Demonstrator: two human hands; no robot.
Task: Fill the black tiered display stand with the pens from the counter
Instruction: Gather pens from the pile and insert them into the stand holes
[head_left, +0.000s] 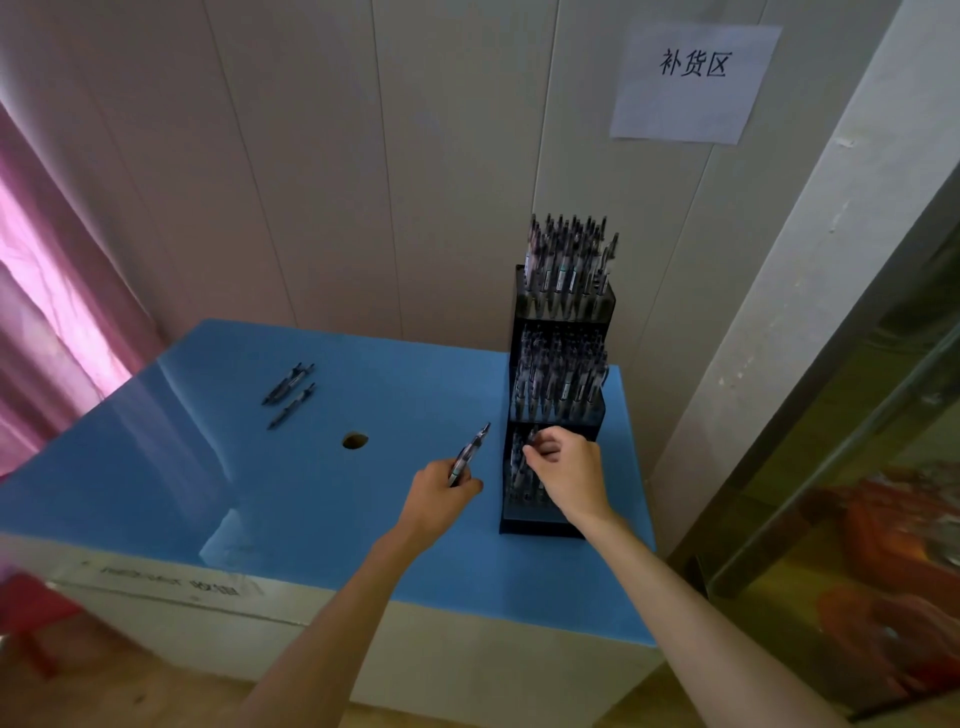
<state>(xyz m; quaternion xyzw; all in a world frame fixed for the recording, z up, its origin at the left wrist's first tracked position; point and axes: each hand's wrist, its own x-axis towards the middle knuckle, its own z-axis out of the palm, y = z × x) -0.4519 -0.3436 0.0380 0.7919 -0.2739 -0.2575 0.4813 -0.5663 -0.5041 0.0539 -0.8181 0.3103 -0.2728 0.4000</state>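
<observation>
**Seating a pen in the bottom tier**

On the blue worktop (311, 493), the black stand (558, 364) needs only its lowest tier filled. Right hand (569, 475), grip pinching a pen there: lower it upright. Left hand (441, 493) holds the next pen (470, 452); two spare pens (290, 392) lie well apart.

Wall: pale vertical panels (322, 171) with thin seams, behind the tabletop's far edge.
Sign: a white paper sheet (693, 83) stuck high on the wall at the right — it reads 补货区.
Curtain: pink fabric (57, 322) at the left, lit brightly from behind.
Tabletop: glossy blue surface (208, 483) with a small round hole (355, 440) near the middle; white front face below its near edge.
Right side: a pale pillar (810, 270), then a glass panel (883, 519) with orange reflections.
Floor: wood-toned strip (104, 696) — a red object (31, 608) stands at the lower left.
</observation>
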